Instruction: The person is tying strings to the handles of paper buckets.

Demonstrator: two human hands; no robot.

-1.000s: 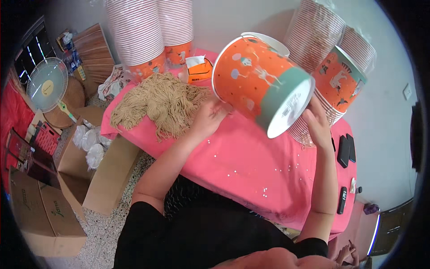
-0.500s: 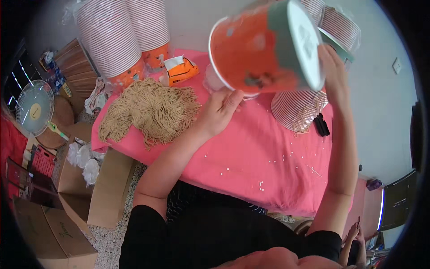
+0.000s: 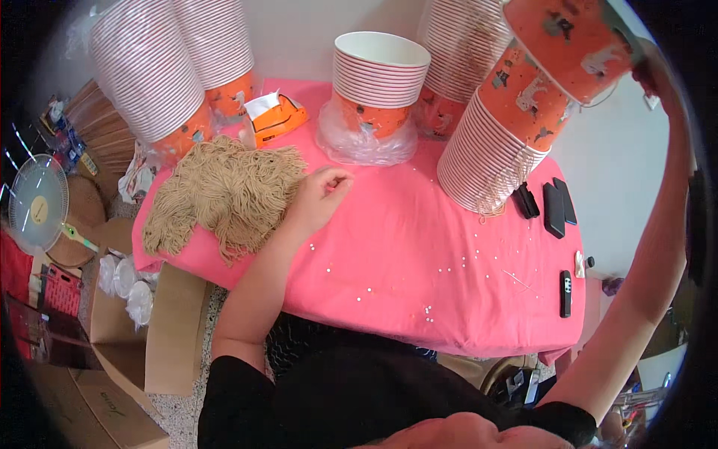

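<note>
So, we've got our right hand [image 3: 655,75] clamped on the orange bucket [image 3: 577,45] | bucket stack [image 3: 488,161] down-left of that grip | our left hand [image 3: 324,196] half-curled beside tan strands [image 3: 224,191], can't tell if it's closed

The wide head view looks down from close above the pink table [image 3: 389,254], facing the wall [image 3: 299,34]

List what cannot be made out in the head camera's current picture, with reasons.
In the head view:
Raised orange tub: upper part cut off by the top edge.
Right hand: exact grip unclear in shadow near the rim.
Left hand: palm hidden by curled fingers.
Central tub stack: inside bottom hidden by its near wall.
White specks: too small to identify.
</note>
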